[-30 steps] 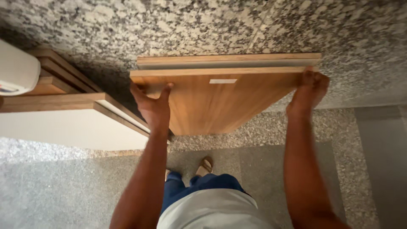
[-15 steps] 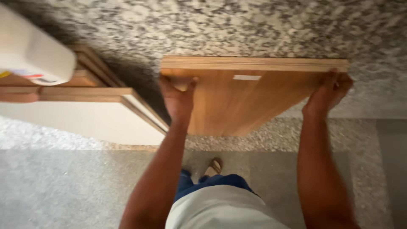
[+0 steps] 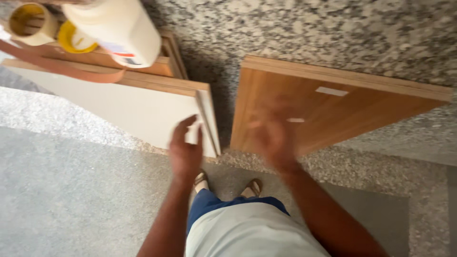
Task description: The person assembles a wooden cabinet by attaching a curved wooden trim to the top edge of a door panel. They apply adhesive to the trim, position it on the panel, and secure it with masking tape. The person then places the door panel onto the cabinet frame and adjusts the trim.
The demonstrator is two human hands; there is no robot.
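Here, the speckled granite wall (image 3: 333, 33) fills the top of your view and meets a floor (image 3: 71, 200) of grey speckled stone below. Against that wall leans the brown wooden panel (image 3: 352, 109), its top edge touching the granite and its lower corner resting on the floor just ahead of your feet; two small pale labels sit on its face. To its left, a short way off with a shadowed strip of wall between them, stands a white-faced board (image 3: 119, 112) with a wood-coloured edge, stacked in front of further wooden boards (image 3: 157, 66). On top of that stack lie a large cream roll (image 3: 119, 26), a brownish band (image 3: 62, 69) curving beneath it, and two rolls of yellowish tape (image 3: 28, 21) towards the top left corner. Your right hand (image 3: 273, 135) hangs in front of the brown panel's lower left part, blurred, its grip loose and holding nothing; whether the fingertips touch the wood, you cannot tell. Your left hand (image 3: 186, 147) is raised before the near corner of the white-faced board, fingers spread wide and upright, its grip empty as well. Smallest of all, your sandalled feet (image 3: 252, 187) peek out beneath your blue trousers and pale shirt.
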